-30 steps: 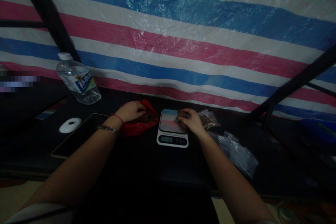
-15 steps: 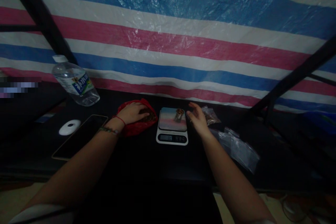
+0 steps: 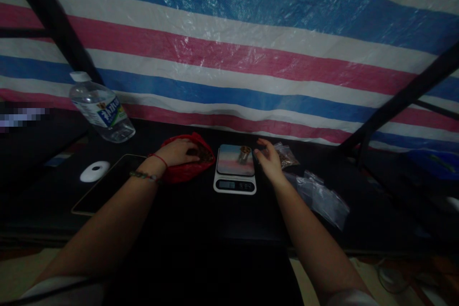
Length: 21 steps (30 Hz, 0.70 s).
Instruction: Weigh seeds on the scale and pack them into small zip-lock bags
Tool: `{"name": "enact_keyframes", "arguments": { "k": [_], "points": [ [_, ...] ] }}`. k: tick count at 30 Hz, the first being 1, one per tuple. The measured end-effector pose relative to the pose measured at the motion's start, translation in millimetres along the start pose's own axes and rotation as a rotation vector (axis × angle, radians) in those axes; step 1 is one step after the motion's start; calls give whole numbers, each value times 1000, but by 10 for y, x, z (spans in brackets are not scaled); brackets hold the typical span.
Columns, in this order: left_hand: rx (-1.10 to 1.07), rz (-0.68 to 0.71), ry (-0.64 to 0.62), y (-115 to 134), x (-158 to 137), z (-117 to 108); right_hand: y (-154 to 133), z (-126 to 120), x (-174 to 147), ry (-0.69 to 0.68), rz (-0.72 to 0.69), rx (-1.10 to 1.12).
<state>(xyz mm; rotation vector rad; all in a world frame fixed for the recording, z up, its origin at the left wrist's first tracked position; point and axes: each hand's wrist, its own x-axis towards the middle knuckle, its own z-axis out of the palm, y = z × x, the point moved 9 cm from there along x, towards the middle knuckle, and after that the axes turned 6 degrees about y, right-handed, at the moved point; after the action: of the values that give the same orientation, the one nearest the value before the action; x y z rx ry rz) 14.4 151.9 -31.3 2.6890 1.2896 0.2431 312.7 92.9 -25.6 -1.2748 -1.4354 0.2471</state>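
Note:
My left hand (image 3: 177, 151) reaches into the mouth of a red bag (image 3: 186, 171). Small brown pieces (image 3: 205, 155) show inside it, and my fingertips are hidden among them, so its grip is unclear. Right of the bag lies a white digital kitchen scale (image 3: 234, 184) with a lit display. On its plate stands a small metal cup (image 3: 244, 154), brassy inside; its contents are hard to make out. My right hand (image 3: 268, 160) hovers open at the scale's right edge, thumb and fingers apart, holding nothing visible. A clear zip bag of brown pieces (image 3: 288, 157) lies just behind it.
Several flat clear zip bags (image 3: 324, 198) lie to the right. At left are a plastic bottle (image 3: 102, 110), a white oval case (image 3: 95, 171) and a phone-like dark tablet (image 3: 107, 186), partly under my left forearm. A striped tarp (image 3: 229, 57) hangs behind, between dark metal bars.
My left hand has shifted slightly within the red bag, its fingers lower among the pieces. My right hand keeps its place beside the scale. The camera view has moved a little.

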Motion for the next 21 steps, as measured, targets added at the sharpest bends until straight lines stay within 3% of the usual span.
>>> {"name": "enact_keyframes", "arguments": {
  "k": [12,16,21],
  "points": [
    [34,-90,-87,16,-34,175,-88,22,-13,-17,4,-14],
    [53,-131,-29,-37,31,225,-70,26,-16,-17,7,-14],
    [37,-3,72,165,77,174,-37,29,-8,-21,21,1]
  ]
}}
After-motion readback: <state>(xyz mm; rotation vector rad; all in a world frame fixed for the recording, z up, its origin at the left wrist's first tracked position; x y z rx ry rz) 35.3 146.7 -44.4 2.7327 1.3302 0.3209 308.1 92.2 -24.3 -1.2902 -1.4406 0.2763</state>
